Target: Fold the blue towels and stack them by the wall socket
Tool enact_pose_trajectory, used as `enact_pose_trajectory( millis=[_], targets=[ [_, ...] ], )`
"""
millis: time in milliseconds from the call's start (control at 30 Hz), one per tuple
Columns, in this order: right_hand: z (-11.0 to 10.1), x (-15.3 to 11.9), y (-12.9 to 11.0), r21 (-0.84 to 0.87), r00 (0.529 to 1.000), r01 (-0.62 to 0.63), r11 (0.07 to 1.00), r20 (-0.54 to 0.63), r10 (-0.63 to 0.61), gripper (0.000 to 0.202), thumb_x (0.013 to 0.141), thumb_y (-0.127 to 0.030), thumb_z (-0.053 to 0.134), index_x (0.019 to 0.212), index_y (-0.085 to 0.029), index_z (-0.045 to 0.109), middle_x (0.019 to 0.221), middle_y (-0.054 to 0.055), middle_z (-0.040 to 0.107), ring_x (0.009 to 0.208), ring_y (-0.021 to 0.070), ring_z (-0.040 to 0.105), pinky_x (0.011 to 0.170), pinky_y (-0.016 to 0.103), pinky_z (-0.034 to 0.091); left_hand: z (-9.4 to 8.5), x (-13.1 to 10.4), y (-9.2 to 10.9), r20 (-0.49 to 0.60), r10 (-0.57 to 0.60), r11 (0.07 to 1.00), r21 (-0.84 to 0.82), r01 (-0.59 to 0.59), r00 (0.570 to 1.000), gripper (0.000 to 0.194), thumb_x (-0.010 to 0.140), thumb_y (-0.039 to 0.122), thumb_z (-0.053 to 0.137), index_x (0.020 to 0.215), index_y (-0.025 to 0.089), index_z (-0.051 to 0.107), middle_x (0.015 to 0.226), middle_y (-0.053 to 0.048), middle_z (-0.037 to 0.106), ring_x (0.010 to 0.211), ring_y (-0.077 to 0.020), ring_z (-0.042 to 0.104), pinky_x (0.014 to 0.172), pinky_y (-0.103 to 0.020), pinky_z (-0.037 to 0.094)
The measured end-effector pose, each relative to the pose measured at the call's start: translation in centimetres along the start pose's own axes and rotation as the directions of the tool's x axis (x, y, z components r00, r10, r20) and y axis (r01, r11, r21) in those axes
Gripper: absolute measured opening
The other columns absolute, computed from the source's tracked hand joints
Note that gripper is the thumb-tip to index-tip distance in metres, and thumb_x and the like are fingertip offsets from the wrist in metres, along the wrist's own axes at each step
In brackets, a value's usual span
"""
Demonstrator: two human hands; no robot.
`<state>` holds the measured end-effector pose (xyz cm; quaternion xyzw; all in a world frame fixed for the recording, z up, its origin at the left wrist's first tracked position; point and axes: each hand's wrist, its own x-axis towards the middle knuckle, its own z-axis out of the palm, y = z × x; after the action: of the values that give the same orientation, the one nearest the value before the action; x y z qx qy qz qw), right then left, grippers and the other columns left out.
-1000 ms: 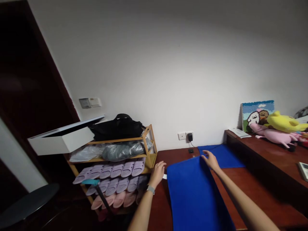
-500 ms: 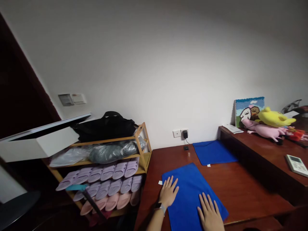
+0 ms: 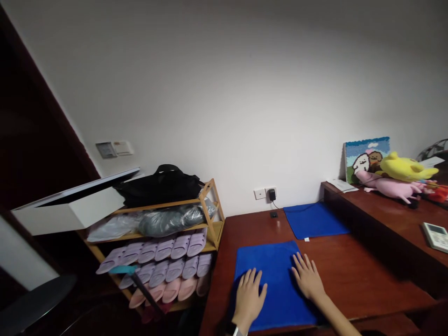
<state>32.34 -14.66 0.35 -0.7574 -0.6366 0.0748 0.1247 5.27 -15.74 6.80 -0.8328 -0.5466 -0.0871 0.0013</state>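
Note:
A blue cloth [image 3: 276, 280] lies spread flat on the brown wooden desk [image 3: 353, 275], close to its front edge. My left hand [image 3: 249, 295] rests palm down on the cloth's left part, fingers spread. At the cloth's right edge, my right hand [image 3: 308, 276] also lies flat with its fingers apart. Neither hand grips anything. Further back on the desk is a second blue cloth [image 3: 317, 221], with a small white tag at its front edge.
Left of the desk stands a wooden rack [image 3: 212, 219] with slippers, plastic-wrapped items and a black bag [image 3: 163, 186]. On the raised ledge at right are plush toys [image 3: 402, 168], a dog picture [image 3: 367, 156] and a white device [image 3: 437, 236]. A black plug [image 3: 272, 194] sits in the wall socket.
The near cloth has turned from a slanted position to lie squarer with the desk. My right hand has moved up to its right edge; my left hand has shifted slightly down and right.

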Motion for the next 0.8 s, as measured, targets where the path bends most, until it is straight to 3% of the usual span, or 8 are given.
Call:
enact_pose_trajectory(
  millis=[67, 133, 300, 433, 533, 700, 800],
  targets=[
    [0.9, -1.5, 0.3, 0.009, 1.000, -0.008, 1.000, 0.015, 0.008, 0.069, 0.103, -0.054, 0.023, 0.164, -0.023, 0.031, 0.171, 0.001, 0.027, 0.160, 0.0276, 0.016, 0.130, 0.051, 0.013, 1.0, 1.1, -0.3, 0.029, 0.053, 0.998, -0.034, -0.052, 0.998, 0.058, 0.103, 0.054, 0.040, 0.157, 0.032, 0.047, 0.167, -0.004, 0.041, 0.155, -0.0316, 0.035, 0.127, -0.054, 0.028],
    [1.2, -2.2, 0.9, 0.026, 0.999, -0.003, 1.000, 0.034, 0.002, 0.069, 0.103, -0.053, 0.024, 0.164, -0.023, 0.030, 0.171, 0.000, 0.027, 0.160, 0.0264, 0.017, 0.130, 0.050, 0.013, 2.3, 1.7, -0.7, 0.077, 0.036, 0.998, -0.045, -0.033, 0.996, 0.061, 0.102, 0.056, 0.041, 0.160, 0.034, 0.041, 0.170, -0.003, 0.032, 0.157, -0.0338, 0.028, 0.128, -0.060, 0.025],
    [-0.6, 0.1, 1.1, 0.039, 0.998, -0.020, 0.999, 0.066, 0.017, 0.068, 0.103, -0.051, 0.020, 0.163, -0.022, 0.034, 0.170, 0.001, 0.029, 0.160, 0.0265, 0.019, 0.130, 0.051, 0.012, 4.2, 1.2, -0.9, 0.110, -0.033, 0.998, -0.040, 0.037, 0.993, 0.065, 0.101, 0.058, 0.041, 0.162, 0.036, 0.033, 0.172, -0.001, 0.024, 0.159, -0.0342, 0.019, 0.129, -0.062, 0.020],
    [-2.3, 4.2, 0.3, 0.037, 0.997, -0.003, 0.999, 0.077, 0.000, 0.068, 0.104, -0.046, 0.016, 0.166, -0.020, 0.024, 0.173, 0.000, 0.021, 0.161, 0.0242, 0.015, 0.130, 0.047, 0.012, 4.0, 0.9, -0.6, 0.118, -0.046, 0.998, -0.029, 0.049, 0.992, 0.066, 0.102, 0.060, 0.038, 0.163, 0.036, 0.031, 0.172, -0.002, 0.023, 0.159, -0.0341, 0.018, 0.129, -0.063, 0.019],
    [-2.3, 6.4, 0.0, 0.035, 0.992, 0.023, 0.999, 0.127, -0.027, 0.068, 0.104, -0.046, 0.018, 0.165, -0.017, 0.024, 0.173, 0.001, 0.022, 0.160, 0.0237, 0.017, 0.130, 0.045, 0.013, 4.5, 0.6, -0.9, 0.108, -0.043, 0.998, -0.033, 0.047, 0.993, 0.066, 0.102, 0.062, 0.036, 0.163, 0.037, 0.029, 0.172, -0.002, 0.023, 0.159, -0.0356, 0.018, 0.127, -0.066, 0.020],
    [-0.5, 7.3, 0.5, 0.034, 0.994, 0.032, 0.999, 0.099, -0.035, 0.072, 0.103, -0.046, 0.015, 0.165, -0.009, 0.020, 0.173, 0.005, 0.019, 0.161, 0.0224, 0.014, 0.130, 0.041, 0.010, 5.8, 0.5, -1.6, 0.108, -0.042, 0.998, -0.037, 0.046, 0.993, 0.068, 0.101, 0.068, 0.032, 0.163, 0.038, 0.029, 0.172, -0.001, 0.026, 0.159, -0.0359, 0.020, 0.127, -0.065, 0.022],
    [0.2, 7.4, 0.9, 0.045, 0.996, 0.037, 0.998, 0.080, -0.041, 0.072, 0.103, -0.045, 0.015, 0.165, -0.008, 0.021, 0.173, 0.006, 0.021, 0.160, 0.0221, 0.015, 0.130, 0.041, 0.011, 5.8, 2.4, -0.7, 0.039, -0.042, 0.999, -0.024, 0.043, 0.998, 0.065, 0.104, 0.063, 0.029, 0.161, 0.033, 0.039, 0.170, -0.004, 0.032, 0.157, -0.0348, 0.028, 0.127, -0.063, 0.025]
  ],
)
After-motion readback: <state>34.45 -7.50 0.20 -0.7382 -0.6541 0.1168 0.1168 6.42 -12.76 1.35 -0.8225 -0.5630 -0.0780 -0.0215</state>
